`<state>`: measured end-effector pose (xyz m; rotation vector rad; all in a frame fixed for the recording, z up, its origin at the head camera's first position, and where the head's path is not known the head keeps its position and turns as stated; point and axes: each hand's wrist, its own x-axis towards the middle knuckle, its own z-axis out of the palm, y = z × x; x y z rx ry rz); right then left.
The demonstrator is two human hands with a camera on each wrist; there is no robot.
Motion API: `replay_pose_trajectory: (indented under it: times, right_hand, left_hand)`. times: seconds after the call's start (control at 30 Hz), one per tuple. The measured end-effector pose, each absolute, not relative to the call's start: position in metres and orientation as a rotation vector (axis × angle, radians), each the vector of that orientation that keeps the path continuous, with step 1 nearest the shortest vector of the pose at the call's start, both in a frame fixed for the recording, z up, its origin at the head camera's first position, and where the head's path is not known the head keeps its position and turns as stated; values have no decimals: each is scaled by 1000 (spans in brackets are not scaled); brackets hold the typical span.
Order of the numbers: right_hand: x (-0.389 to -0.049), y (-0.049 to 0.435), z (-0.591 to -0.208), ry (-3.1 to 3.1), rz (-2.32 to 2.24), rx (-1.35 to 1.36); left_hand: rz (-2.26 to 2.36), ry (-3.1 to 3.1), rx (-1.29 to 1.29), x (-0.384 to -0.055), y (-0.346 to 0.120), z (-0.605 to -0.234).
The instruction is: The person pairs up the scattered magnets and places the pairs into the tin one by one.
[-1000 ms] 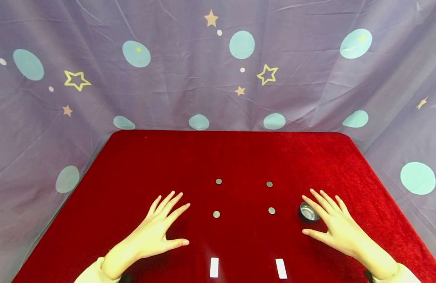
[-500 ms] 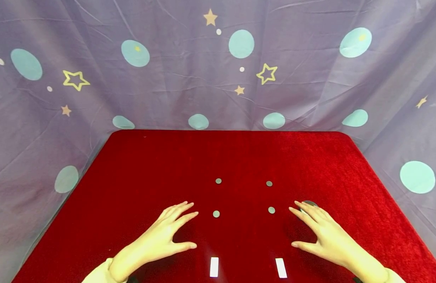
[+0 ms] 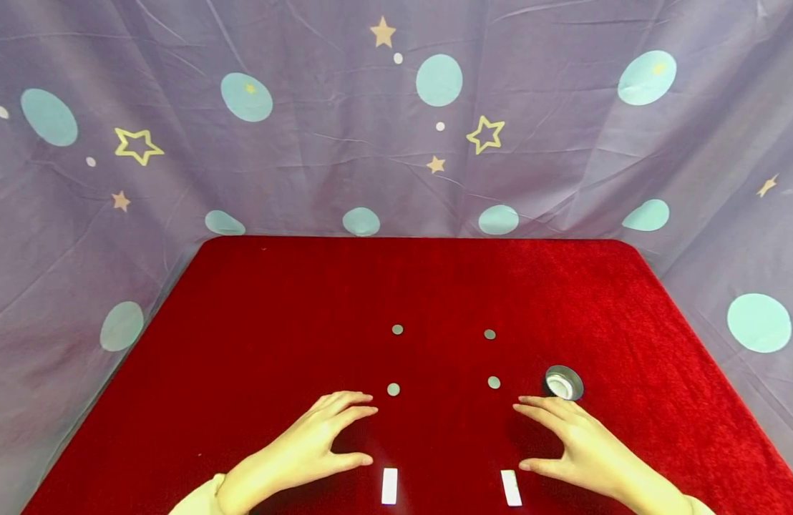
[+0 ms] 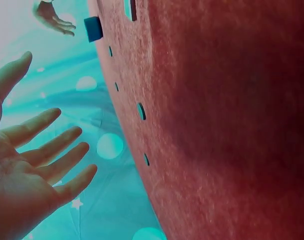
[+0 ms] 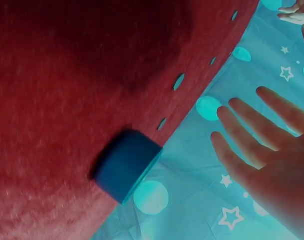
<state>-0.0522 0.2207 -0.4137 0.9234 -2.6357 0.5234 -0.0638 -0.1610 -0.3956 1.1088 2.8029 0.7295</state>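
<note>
Both hands hover over the red cloth holding nothing, fingers spread and thumbs apart. My left hand (image 3: 306, 447) is left of a white strip (image 3: 389, 486), its fingertips just short of a small round grey disc (image 3: 393, 390). On the other side, my right hand (image 3: 583, 447) is above another white strip (image 3: 511, 488), its fingers overlapping the near edge of a small round dish (image 3: 564, 383) in the head view. That dish is dark outside and silvery inside; the right wrist view shows its dark side wall (image 5: 124, 165). Closest to the right fingertips is another disc (image 3: 494, 383).
Two more grey discs, one at the back left (image 3: 397, 330) and one at the back right (image 3: 489, 334), complete a rough square. The red cloth (image 3: 306, 293) covers the table. A purple curtain (image 3: 345, 129) with stars and dots hangs behind and along both sides.
Both hands have moved inward and toward the near edge, fingers now pointing more toward each other. The dish, partly covered by the right hand earlier, shows almost whole. Discs and strips have stayed put.
</note>
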Motion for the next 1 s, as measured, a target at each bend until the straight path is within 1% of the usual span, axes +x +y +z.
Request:
replay_pose_trajectory:
  times: [0.47, 1.0]
  right_hand:
    - [-45, 215, -424, -2801, 639, 1017]
    - [-44, 213, -436, -2814, 1016, 1221]
  left_hand:
    - [742, 2692, 1147, -59, -151, -407]
    - [806, 2462, 1131, -55, -144, -422]
